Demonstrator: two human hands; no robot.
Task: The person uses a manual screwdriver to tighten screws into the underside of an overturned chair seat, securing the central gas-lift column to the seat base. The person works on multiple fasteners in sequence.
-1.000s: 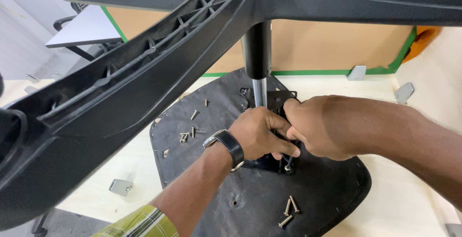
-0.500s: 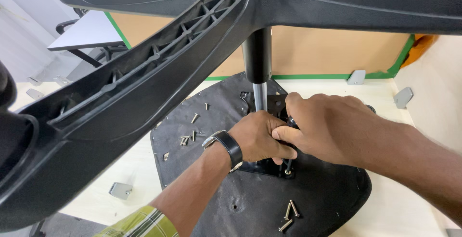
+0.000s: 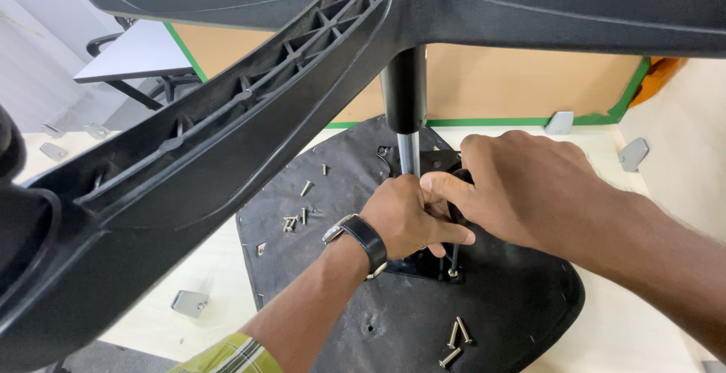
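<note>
Hands: left hand (image 3: 408,218), watch on wrist, and right hand (image 3: 529,191) pressed together at the foot of the chrome-and-black gas-lift column (image 3: 404,116). Fingers curled over the black metal mounting plate (image 3: 439,263). Cannot tell what, if anything, they pinch; fingertips hidden.
Work piece: plate sits on the upturned black fabric-covered seat underside (image 3: 514,305), directly under both hands. Column rises from just beyond the left knuckles into the black ribbed plastic five-arm chair base (image 3: 249,146) overhead.
Technique (judgement): keep the column upright while working at the plate; the heavy base on top makes it top-heavy. One hand steadying, one working looks sensible. A screw stands at the plate's near corner (image 3: 452,267), just below the left fingers; press straight down on it, not at a slant.
Loose parts: silver screws (image 3: 454,339) lie below the hands on the seat; a second scatter of screws (image 3: 295,218) lies left of the left wrist. All within reach without letting go of the column.
Edges: base arm crosses close above the left forearm, limiting lift on that side. Seat rim (image 3: 246,267) left of the left forearm.
Open room: pale floor (image 3: 665,191) right of the right hand, with grey metal brackets (image 3: 631,153) beyond. Wider clearance on the right.
</note>
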